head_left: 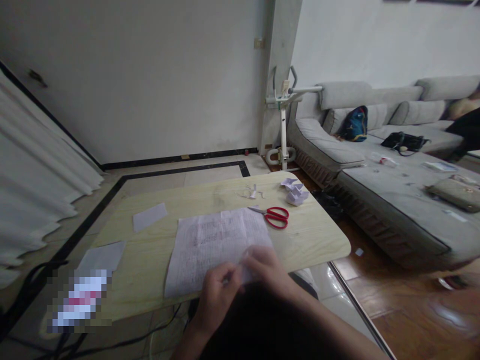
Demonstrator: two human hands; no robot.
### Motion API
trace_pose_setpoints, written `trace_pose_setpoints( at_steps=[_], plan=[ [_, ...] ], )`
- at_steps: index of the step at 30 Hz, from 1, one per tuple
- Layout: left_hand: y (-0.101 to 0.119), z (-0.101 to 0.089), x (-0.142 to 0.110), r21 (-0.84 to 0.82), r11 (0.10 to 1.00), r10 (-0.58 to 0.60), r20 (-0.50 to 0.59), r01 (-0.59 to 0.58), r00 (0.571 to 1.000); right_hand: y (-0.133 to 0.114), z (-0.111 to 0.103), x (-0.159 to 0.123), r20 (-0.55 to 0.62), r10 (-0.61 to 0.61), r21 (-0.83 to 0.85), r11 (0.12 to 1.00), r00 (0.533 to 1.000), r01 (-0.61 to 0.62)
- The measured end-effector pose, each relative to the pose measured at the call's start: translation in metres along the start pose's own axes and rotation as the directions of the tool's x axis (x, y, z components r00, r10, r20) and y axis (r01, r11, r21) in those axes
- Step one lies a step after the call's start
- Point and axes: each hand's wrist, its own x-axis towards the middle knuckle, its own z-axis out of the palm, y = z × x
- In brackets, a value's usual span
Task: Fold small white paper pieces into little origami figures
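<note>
Both my hands, left point(219, 287) and right point(264, 267), are curled nearly closed at the creased, printed paper sheet point(217, 245) on the smooth wood-grain desk point(311, 235). Red-handled scissors point(276, 218) touch its far corner.

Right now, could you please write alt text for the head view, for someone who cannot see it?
A person's left hand and right hand are close together at the near edge of a sheet on a pale wooden table. Red-handled scissors lie at the sheet's far right corner, near crumpled paper; a grey sofa stands right.
</note>
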Motion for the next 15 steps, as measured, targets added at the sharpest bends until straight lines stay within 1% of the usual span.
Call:
trace_pose_setpoints(
  at_steps=[3,9,12,15],
  plan=[
    [0.0005,-0.0009,-0.0003,-0.004,1.0,0.005,-0.007,-0.005,1.0,0.0002,-0.0017,0.001,0.019,0.014,0.013,1.0,1.0,-0.014],
    [0.0033,-0.0008,-0.0003,-0.021,1.0,-0.008,-0.011,0.008,1.0,0.0016,-0.0045,0.0024,0.022,-0.017,-0.035,0.999,1.0,0.018],
    [0.0027,-0.0003,0.0001,-0.039,0.999,-0.02,-0.031,0.019,0.999,0.0008,-0.0038,0.0016,0.014,-0.03,-0.04,0.999,0.999,0.031],
    [0.0005,-0.0006,0.0009,-0.049,0.998,-0.028,-0.071,0.025,0.997,-0.0014,-0.0039,0.0007,0.03,-0.014,-0.042,0.999,0.999,0.015]
  ],
)
